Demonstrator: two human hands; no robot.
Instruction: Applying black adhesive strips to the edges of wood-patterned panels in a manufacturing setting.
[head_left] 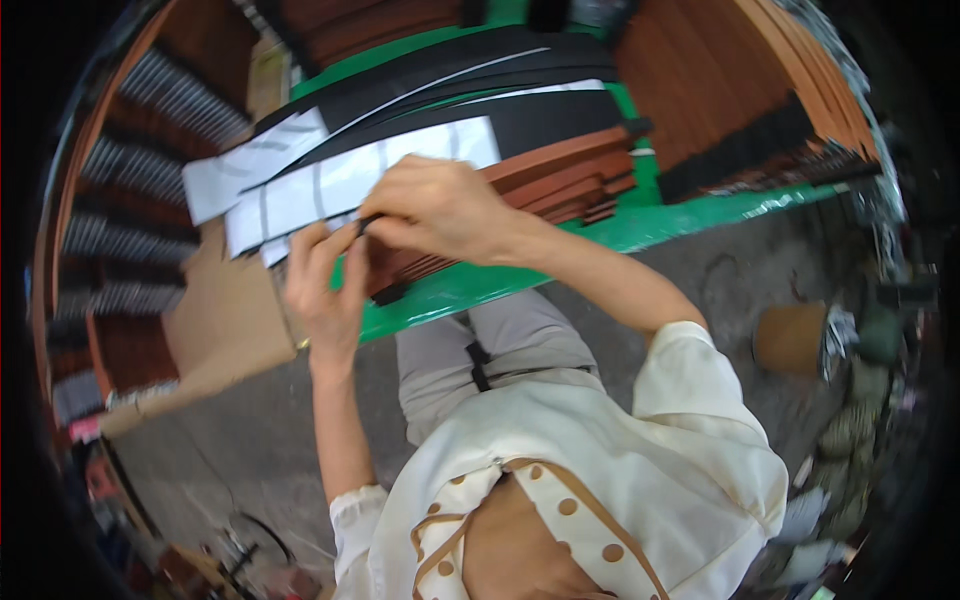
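My right hand (440, 205) reaches in over the bench and pinches a small black piece (368, 220) between thumb and fingertips. Close against it, the fingers of my left hand (325, 280) are bent around the same piece, their tips meeting those of my right hand. Whether the black piece is loose or the end of a longer strip, I cannot tell. Beneath the hands lies a white sheet (440, 145) with grey bars across it. A stack of reddish-brown strips (560, 175) with black ends runs under my right wrist.
Another white sheet (260, 160) overlaps at the left. Black strips (545, 120) lie behind, on a green plastic cover (650, 230). Stacked brown strips (720, 80) stand at right; bundled ones (165, 160) line the left, beside brown cardboard (230, 310). A brown bin (790, 338) stands on the floor.
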